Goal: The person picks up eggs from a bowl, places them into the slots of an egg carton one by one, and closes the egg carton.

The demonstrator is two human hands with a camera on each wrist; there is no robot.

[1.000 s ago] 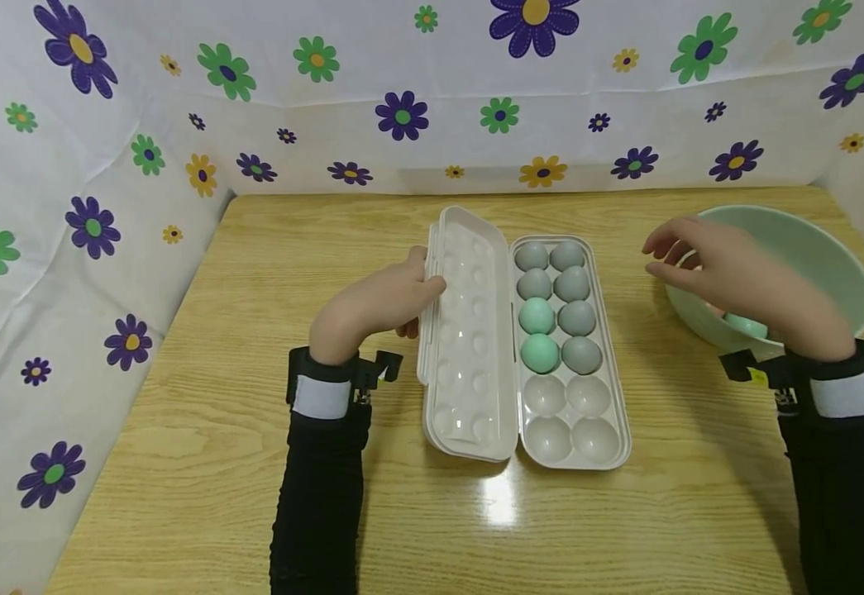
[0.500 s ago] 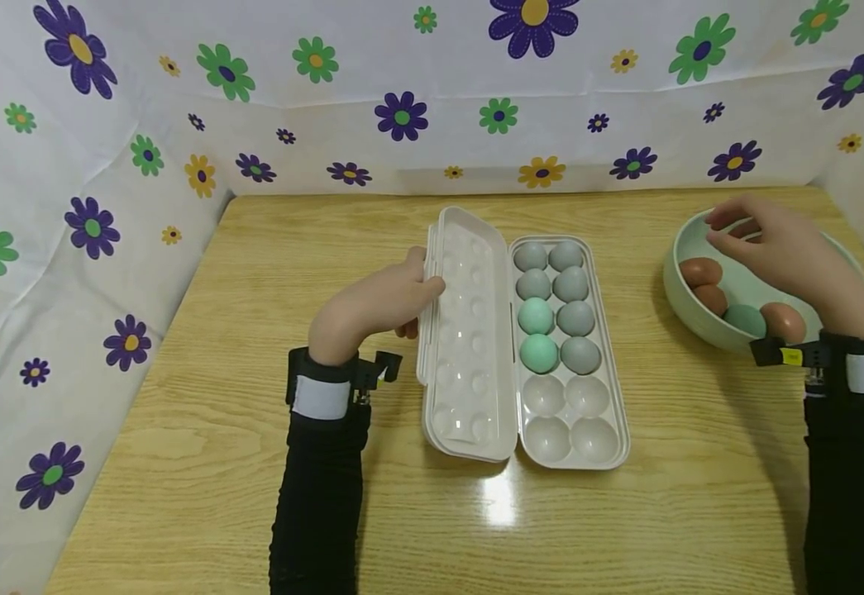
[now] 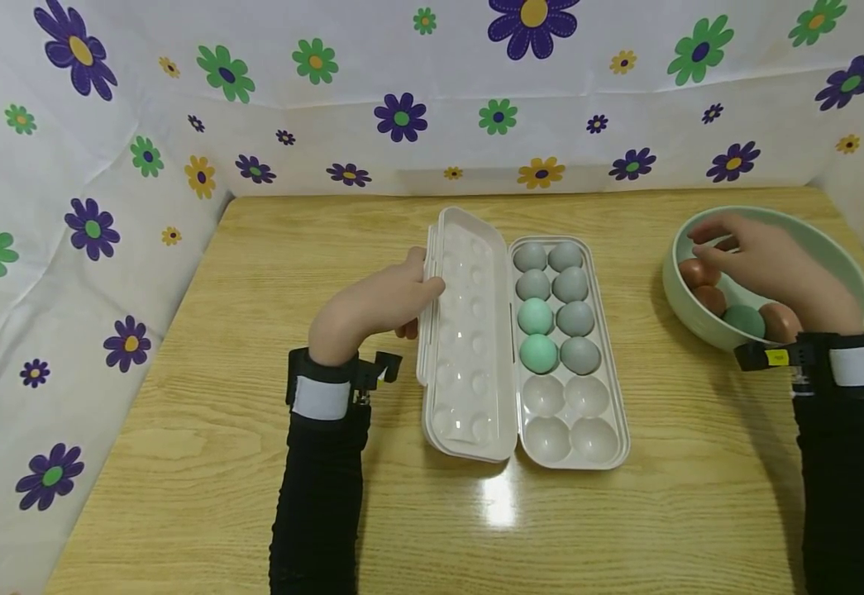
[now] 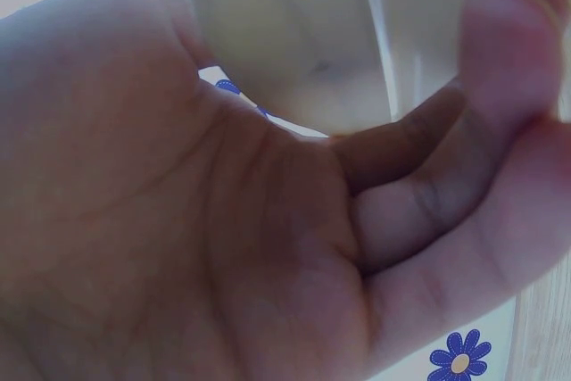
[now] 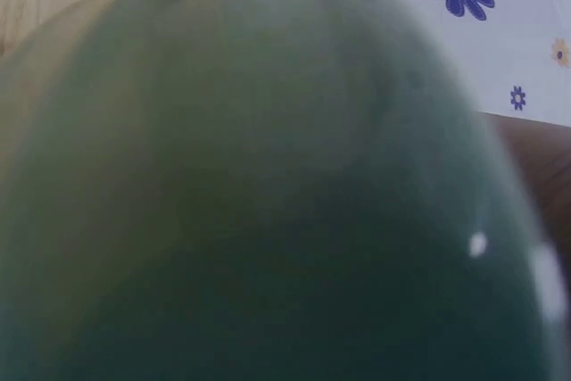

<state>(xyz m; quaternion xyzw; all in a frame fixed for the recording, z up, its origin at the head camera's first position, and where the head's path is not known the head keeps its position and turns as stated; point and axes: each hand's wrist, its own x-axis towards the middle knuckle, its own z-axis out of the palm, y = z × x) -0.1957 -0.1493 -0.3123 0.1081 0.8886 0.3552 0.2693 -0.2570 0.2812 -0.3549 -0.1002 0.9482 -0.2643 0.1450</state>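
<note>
My left hand (image 3: 383, 302) holds the raised lid (image 3: 465, 355) of a white plastic egg carton (image 3: 621, 413), thumb on the inside face. In the left wrist view the fingers (image 4: 428, 202) curl beside the pale lid. Grey-blue eggs (image 3: 570, 283) and two mint green eggs (image 3: 539, 354) sit in the carton; its front cups are bare. Inside the pale green bowl (image 3: 837, 248), my right hand (image 3: 766, 260) hovers with loosely bent fingers over brown eggs (image 3: 710, 299) and a dark green egg (image 3: 744, 321). Its fingertips are near the leftmost brown egg. In the right wrist view a close green surface hides this hand.
A wooden table (image 3: 208, 430) lies under everything. Bare wood shows left of the carton, in front of it, and between carton and bowl. A white flowered cloth (image 3: 446, 74) hangs along the back and sides.
My right hand first moved right over the bowl, then slightly left and down toward the brown eggs. My left hand, the lid and the carton have stayed put.
</note>
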